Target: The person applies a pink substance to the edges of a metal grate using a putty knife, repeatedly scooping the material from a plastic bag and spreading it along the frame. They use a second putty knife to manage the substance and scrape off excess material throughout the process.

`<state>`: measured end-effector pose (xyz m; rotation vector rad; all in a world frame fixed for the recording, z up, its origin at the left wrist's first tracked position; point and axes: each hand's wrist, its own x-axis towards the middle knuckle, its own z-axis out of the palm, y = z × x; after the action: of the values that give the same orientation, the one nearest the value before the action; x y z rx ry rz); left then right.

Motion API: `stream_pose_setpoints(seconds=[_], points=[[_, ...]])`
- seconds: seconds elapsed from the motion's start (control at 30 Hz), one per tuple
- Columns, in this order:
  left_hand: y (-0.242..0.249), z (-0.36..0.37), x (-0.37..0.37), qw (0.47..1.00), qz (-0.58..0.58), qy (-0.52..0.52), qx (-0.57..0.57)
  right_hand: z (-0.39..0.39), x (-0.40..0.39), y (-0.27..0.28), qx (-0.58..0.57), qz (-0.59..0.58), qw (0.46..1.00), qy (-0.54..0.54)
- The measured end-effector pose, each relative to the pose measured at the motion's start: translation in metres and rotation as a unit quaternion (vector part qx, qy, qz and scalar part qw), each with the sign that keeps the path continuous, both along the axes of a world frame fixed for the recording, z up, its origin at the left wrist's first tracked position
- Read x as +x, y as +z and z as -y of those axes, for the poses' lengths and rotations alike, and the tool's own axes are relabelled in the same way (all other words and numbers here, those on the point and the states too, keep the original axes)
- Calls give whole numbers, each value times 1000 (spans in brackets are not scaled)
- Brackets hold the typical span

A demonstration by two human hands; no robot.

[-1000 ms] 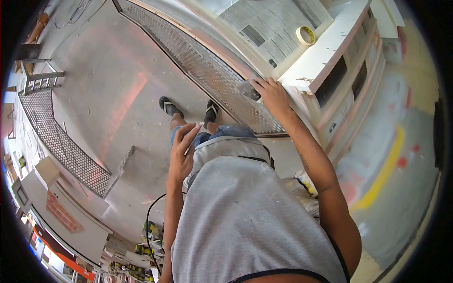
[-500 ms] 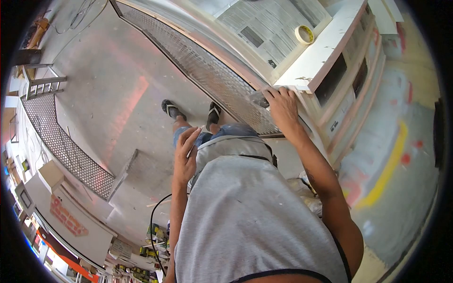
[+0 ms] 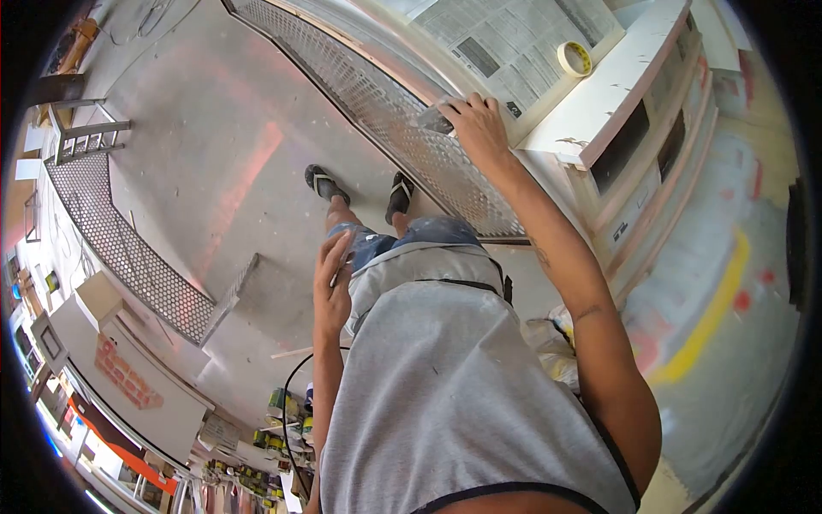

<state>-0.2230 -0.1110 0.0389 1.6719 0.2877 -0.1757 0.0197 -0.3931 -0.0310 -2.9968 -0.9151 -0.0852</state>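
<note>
My right hand (image 3: 479, 130) grips a grey, flat pad-like piece (image 3: 435, 121) by its edge, over the perforated metal panel (image 3: 411, 141) and beside the masked edge of the white structure. Near my left thigh, my left hand (image 3: 332, 278) has its fingers curled round something small and thin, too small to name. A roll of masking tape (image 3: 574, 59) lies on the paper-covered surface (image 3: 505, 51), beyond my right hand. The white ledge (image 3: 599, 90) with chipped paint is to the right of that hand.
Grey floor (image 3: 197, 128) surrounds my feet. A metal step frame (image 3: 90, 137) and another perforated strip (image 3: 137, 253) stand at the left. A black cable (image 3: 285, 411) runs past several tools at the lower left. Plastic bags (image 3: 552, 351) lie behind my right arm.
My right hand, with the grey piece, has moved up and left, away from the ledge's corner and over the perforated panel. My left hand's fingers are more curled. The whole view has shifted slightly.
</note>
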Motion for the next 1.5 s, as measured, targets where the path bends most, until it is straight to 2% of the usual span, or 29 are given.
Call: stream_pose_setpoints(seconds=[0.07,0.1,0.17,0.43,0.63,0.7,0.8,0.9,0.97,1.03,1.07,1.1,1.13,1.17,1.2,1.23,1.3,1.33,1.37,1.4,1.47,1.5], points=[[-7,0,-5,988,-49,72,-130,1,-3,4,1,-23,1000,-12],[-9,1,-5,987,-50,73,-132,1,-5,7,2,-44,999,-26],[-11,3,-2,958,-78,147,-232,8,-10,4,-3,-53,998,-31],[-17,5,18,947,-63,143,-282,35,-38,25,-47,-61,996,-35],[-16,8,26,948,-63,106,-294,50,-66,40,-17,-66,997,-46],[-16,10,29,945,-64,99,-304,52,-74,47,-6,-125,989,-80],[-8,14,36,936,-68,91,-332,58,-85,51,-36,-129,986,-99],[-6,17,41,916,-86,71,-385,62,-94,72,-102,-159,974,-127],[-7,26,47,871,-137,94,-462,54,-104,106,-96,-154,973,-143],[-3,36,59,853,-158,92,-489,41,-111,141,-88,-149,973,-155],[0,42,65,832,-183,93,-516,31,-114,158,83,-148,977,-129],[5,46,71,806,-219,84,-543,20,-118,168,252,-144,952,-99],[13,51,78,779,-253,75,-569,7,-126,169,366,-163,913,-75],[26,61,84,769,-282,107,-564,-6,-134,171,472,-181,862,-42],[54,72,95,762,-298,153,-554,-17,-137,164,514,-186,837,-30],[48,78,94,763,-269,158,-566,-28,-140,157,554,-189,810,-17],[48,78,91,763,-239,163,-578,-37,-141,128,536,-149,830,-30],[61,75,89,808,-214,129,-534,-32,-133,122,536,-150,831,-28],[67,73,88,848,-183,97,-487,-21,-117,116,404,-148,903,-1],[68,70,83,848,-179,99,-488,-12,-100,106,265,-141,954,24],[68,62,66,877,-122,44,-463,-4,-79,76,259,-131,957,14],[69,63,66,873,-119,56,-469,-4,-66,65,190,-98,977,-15]])
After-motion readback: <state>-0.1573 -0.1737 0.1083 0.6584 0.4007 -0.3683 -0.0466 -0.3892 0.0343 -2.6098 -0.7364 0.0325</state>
